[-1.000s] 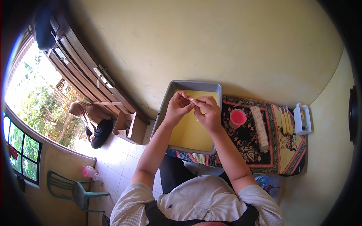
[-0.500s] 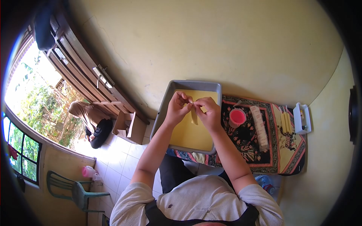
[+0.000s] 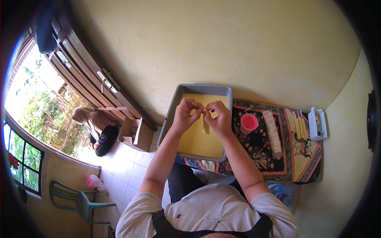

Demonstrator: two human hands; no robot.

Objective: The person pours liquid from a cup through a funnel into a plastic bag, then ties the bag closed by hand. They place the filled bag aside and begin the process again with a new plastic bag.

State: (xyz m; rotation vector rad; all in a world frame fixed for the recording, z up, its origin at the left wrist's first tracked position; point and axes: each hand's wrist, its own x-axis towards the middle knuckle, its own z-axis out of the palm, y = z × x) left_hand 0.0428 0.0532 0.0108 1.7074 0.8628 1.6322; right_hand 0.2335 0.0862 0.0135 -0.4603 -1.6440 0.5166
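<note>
Above a grey tub (image 3: pixel 170 127) holding yellow liquid (image 3: pixel 198 142), my two hands meet at the fingertips. My left hand (image 3: pixel 185 116) pinches the top end of a slim plastic bag (image 3: pixel 206 127) with yellow contents. From the other side my right hand (image 3: pixel 219 119) pinches the same end, its fingers curled. Below the fingers the bag hangs down, slightly tilted. What exactly the fingertips do with the bag's end is too small to make out.
A patterned cloth (image 3: pixel 287 158) right of the tub bears a pink cup (image 3: pixel 249 123), a long strip of plastic packaging (image 3: pixel 272 133), several filled yellow bags (image 3: pixel 300 128) and a white basket (image 3: pixel 317 123). Left are a cardboard box (image 3: pixel 137 137), a seated person (image 3: pixel 95 125) and a green chair (image 3: pixel 81 202).
Both hands stay above the tub, still pinching the bag's top end. The fingertips have shifted slightly, and the bag hangs a little lower and to the right.
</note>
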